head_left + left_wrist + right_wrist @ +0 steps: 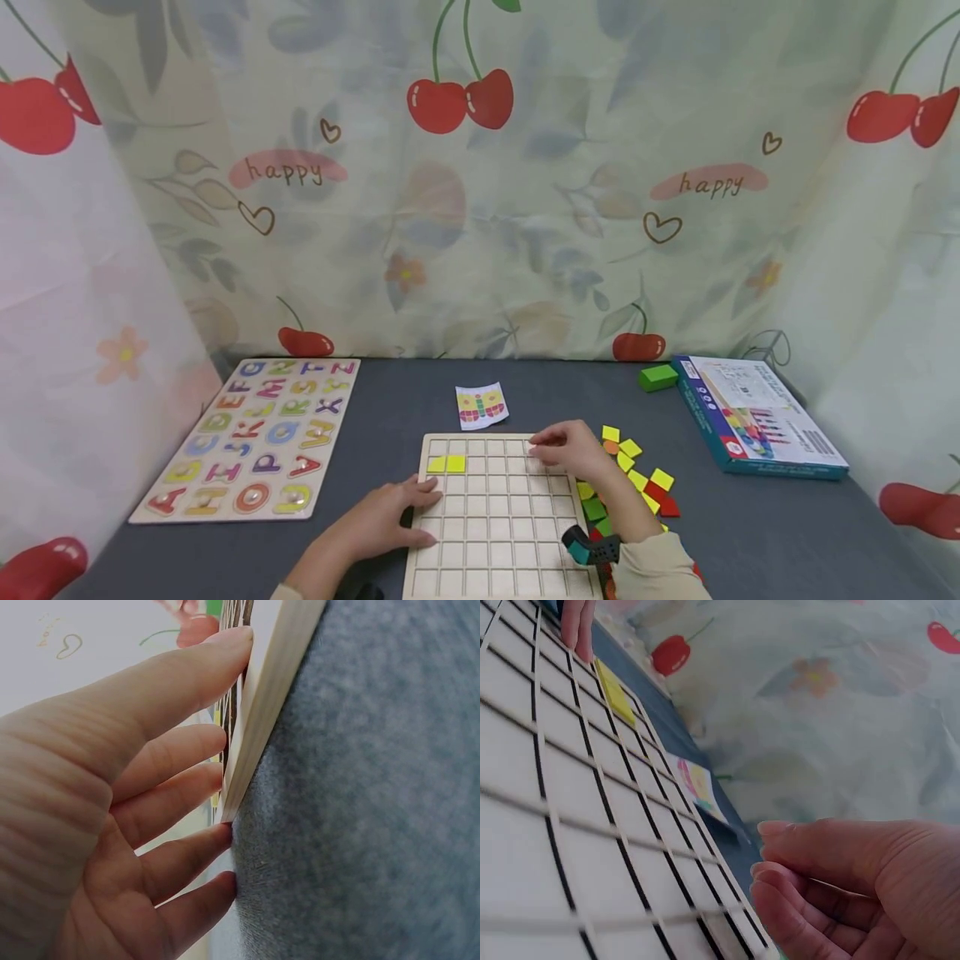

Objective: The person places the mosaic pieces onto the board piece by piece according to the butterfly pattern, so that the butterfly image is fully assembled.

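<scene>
A wooden grid board (496,531) lies on the dark table, with two yellow square tiles (455,464) side by side in its upper left cells. My left hand (382,518) rests at the board's left edge; its fingers are spread and the thumb touches the rim. My right hand (572,450) hovers at the upper right corner of the board. In the right wrist view, thumb and fingers are loosely bent with a small gap, and no tile shows between them. Loose yellow tiles (662,479), red and green ones among them, lie right of the board, partly under my right forearm.
A small picture card (482,406) lies behind the board. On the left is an alphabet puzzle board (251,450). At the back right sit a green block (657,377) and a flat box (780,417). A patterned curtain (480,208) closes off the back and sides.
</scene>
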`<move>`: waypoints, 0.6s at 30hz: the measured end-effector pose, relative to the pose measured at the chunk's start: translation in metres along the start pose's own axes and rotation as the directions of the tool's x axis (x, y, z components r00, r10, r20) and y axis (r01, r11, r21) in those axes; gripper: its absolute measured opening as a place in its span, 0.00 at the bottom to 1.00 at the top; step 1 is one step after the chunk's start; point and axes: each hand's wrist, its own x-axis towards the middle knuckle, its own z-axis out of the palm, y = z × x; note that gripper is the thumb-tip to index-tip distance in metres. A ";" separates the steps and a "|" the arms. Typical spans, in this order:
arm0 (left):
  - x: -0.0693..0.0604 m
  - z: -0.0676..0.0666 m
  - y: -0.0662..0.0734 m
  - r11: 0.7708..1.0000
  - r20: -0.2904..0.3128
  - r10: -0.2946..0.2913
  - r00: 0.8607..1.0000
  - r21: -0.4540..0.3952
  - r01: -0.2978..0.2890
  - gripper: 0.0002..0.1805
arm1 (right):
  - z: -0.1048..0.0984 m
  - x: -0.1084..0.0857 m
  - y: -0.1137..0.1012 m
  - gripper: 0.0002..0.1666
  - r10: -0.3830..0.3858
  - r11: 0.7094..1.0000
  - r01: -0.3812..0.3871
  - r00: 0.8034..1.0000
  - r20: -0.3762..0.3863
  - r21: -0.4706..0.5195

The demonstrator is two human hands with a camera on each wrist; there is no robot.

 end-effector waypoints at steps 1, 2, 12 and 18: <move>0.000 0.000 0.000 1.000 -0.001 0.000 1.000 0.000 0.000 0.34 | -0.004 -0.003 0.003 0.15 0.004 1.000 -0.004 1.000 0.003 0.001; 0.000 0.000 0.000 1.000 -0.002 0.000 1.000 0.000 0.000 0.34 | -0.009 -0.006 0.006 0.15 0.006 1.000 -0.007 1.000 0.008 0.002; 0.002 0.000 -0.001 1.000 0.009 0.015 1.000 0.006 -0.015 0.34 | -0.041 -0.039 0.040 0.17 0.030 0.997 -0.026 0.998 0.053 -0.078; 0.003 0.001 0.000 1.000 0.006 0.013 1.000 0.007 -0.013 0.34 | -0.048 -0.047 0.045 0.18 0.039 0.995 -0.029 0.993 0.110 -0.093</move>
